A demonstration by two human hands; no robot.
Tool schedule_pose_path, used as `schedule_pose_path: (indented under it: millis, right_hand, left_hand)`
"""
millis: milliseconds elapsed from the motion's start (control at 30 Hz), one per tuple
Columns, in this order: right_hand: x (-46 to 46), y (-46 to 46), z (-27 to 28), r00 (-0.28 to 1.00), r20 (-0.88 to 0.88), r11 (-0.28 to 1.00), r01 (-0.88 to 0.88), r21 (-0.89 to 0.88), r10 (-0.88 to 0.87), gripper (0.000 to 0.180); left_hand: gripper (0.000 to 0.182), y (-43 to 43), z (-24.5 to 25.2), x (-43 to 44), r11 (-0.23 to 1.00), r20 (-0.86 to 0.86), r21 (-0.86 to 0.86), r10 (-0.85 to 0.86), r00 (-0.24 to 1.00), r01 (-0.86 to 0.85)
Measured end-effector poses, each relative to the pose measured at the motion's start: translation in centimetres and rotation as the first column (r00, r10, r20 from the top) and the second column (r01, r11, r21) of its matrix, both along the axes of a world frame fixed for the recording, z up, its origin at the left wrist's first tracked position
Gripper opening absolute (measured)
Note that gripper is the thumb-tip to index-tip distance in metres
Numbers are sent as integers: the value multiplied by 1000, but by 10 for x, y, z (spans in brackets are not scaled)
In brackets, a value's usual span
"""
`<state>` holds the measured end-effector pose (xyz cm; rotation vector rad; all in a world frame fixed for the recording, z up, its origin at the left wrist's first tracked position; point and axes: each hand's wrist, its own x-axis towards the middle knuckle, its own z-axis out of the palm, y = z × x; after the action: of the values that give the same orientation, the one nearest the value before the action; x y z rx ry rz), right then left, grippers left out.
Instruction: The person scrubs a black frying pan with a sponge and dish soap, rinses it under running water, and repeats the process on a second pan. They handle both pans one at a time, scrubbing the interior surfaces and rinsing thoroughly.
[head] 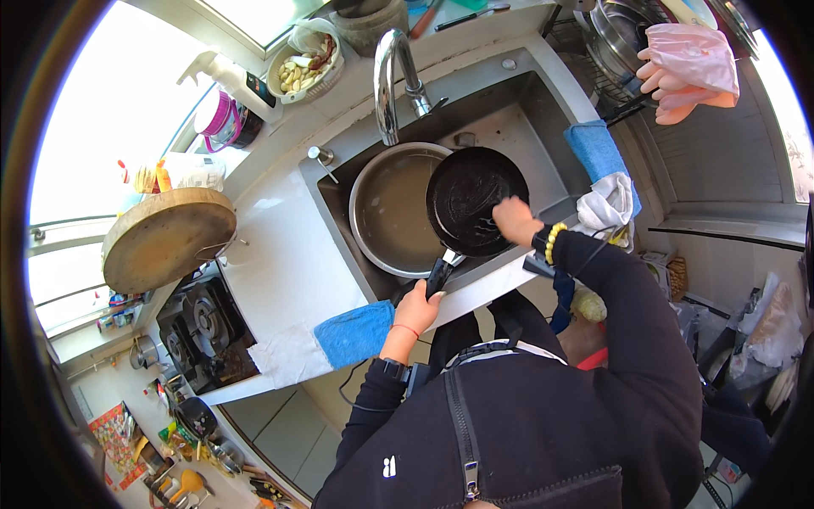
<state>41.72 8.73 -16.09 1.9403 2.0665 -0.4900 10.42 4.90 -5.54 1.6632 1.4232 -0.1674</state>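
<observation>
My left hand (416, 310) grips the black handle (439, 275) of a dark frying pan (463, 191) at the sink's front edge. The pan is tilted over the stainless steel sink (539, 143), its wet inner face turned up towards me. My right hand (516, 221) is curled at the right side of the pan's inner face and slightly blurred. Whether it holds something against the pan is hidden. To the left, partly behind the pan, a round metal basin (389, 210) holds cloudy brownish water. A chrome faucet (389, 83) arches above the basin; no running water shows.
Blue cloths (356, 332) and a white cloth (604, 198) lie on the counter edges. A round wooden chopping board (168, 238) stands at left near a gas stove (206, 324). Behind the sink are a spray bottle (238, 83) and a garlic basket (305, 73). Pink rubber gloves (690, 70) hang at right.
</observation>
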Motion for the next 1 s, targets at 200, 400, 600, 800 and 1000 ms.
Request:
schedule_pose_path:
  millis: [200, 400, 600, 800, 1000]
  right_hand:
    - [-81, 43, 22, 719, -677, 984, 172, -42, -155, 7]
    - [-106, 85, 22, 355, -935, 610, 743, 277, -7, 3]
    - [-93, 84, 22, 387, -919, 812, 559, 171, -72, 2]
    - [-92, 90, 20, 402, -916, 705, 649, 287, 4, 3]
    - [-86, 87, 12, 420, -905, 668, 654, 355, 70, 4]
  left_hand:
    - [39, 1, -6, -1, 998, -2, 31, -56, 998, 56]
    - [42, 7, 7, 9, 993, -16, -118, 21, 1000, -23]
    - [43, 6, 12, 15, 987, 7, -160, 34, 999, -33]
    - [44, 5, 6, 15, 992, 32, -126, 30, 999, -26]
    - [44, -1, 5, 21, 994, -1, -106, 11, 1000, -11]
